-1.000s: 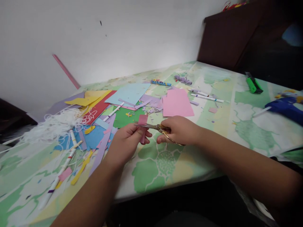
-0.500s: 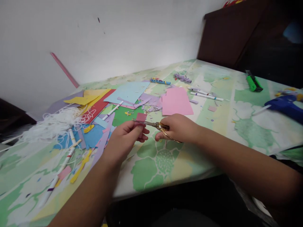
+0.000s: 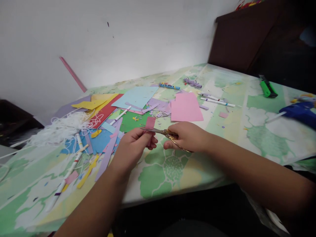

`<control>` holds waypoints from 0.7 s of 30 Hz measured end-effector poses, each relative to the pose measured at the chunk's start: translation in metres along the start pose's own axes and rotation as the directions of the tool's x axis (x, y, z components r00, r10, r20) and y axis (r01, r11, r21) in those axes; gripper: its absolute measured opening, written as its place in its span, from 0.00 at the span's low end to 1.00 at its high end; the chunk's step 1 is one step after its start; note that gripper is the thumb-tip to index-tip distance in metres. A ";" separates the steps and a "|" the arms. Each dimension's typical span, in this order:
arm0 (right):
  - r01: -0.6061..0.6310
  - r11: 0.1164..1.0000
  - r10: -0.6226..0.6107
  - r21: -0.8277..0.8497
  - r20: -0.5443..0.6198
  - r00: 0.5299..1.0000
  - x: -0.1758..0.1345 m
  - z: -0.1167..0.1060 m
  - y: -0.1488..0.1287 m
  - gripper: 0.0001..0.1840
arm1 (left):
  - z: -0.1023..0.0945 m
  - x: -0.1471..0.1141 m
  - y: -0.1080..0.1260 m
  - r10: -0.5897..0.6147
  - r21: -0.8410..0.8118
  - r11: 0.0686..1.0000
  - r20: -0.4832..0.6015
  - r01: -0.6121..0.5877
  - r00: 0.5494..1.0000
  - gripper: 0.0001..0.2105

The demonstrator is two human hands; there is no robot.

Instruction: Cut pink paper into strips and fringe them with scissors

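My left hand (image 3: 137, 144) pinches a small piece of dark pink paper (image 3: 150, 122) between thumb and fingers, above the front part of the table. My right hand (image 3: 186, 136) is closed around the gold handles of a pair of scissors (image 3: 163, 132). The scissor blades point left and lie across the paper, close to my left fingertips. Whether the blades are fully closed is hard to make out. Beyond my hands lie a larger sheet of pink paper (image 3: 187, 107) and a green sheet (image 3: 128, 122) with small scraps on it.
White yarn (image 3: 64, 130) is heaped at the left beside blue, red (image 3: 108, 111) and yellow paper. Several white markers (image 3: 218, 102) lie about. At the right are a green box cutter (image 3: 268, 88) and a blue glue gun (image 3: 300, 112). A wall stands behind the flower-patterned tablecloth (image 3: 158, 172).
The view has shifted slightly, so the table things appear a little further right. Both hands keep their hold on the paper and the scissors, and the blades' angle differs slightly.
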State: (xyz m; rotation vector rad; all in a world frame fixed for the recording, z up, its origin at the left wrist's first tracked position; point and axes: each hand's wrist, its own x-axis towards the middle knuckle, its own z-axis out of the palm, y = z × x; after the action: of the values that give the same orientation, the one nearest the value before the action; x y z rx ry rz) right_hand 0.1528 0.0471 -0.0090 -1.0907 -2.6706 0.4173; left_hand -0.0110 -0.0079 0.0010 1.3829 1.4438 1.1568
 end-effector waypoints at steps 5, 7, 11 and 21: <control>0.012 1.000 -0.012 0.000 -0.004 1.000 0.001 0.001 0.000 0.30 | 0.001 -0.001 0.000 -0.006 0.015 1.000 -0.005 0.006 1.000 0.05; 0.011 1.000 -0.011 -0.014 -0.017 1.000 0.001 0.002 0.000 0.30 | 0.000 -0.001 0.000 0.002 0.008 1.000 -0.009 -0.002 1.000 0.05; 0.008 0.999 -0.009 -0.037 -0.035 0.999 0.001 0.001 -0.001 0.30 | -0.001 -0.002 0.002 -0.003 0.003 1.000 -0.003 0.003 1.000 0.05; -0.040 0.998 0.039 -0.045 -0.019 0.999 0.002 0.000 -0.001 0.29 | -0.002 -0.003 0.001 -0.015 -0.026 1.000 0.026 0.016 1.000 0.06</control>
State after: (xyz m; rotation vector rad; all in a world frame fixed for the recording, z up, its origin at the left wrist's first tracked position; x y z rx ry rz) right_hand 0.1512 0.0478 -0.0082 -1.1564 -2.6591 0.3537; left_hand -0.0120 -0.0112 0.0021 1.3621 1.4141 1.1398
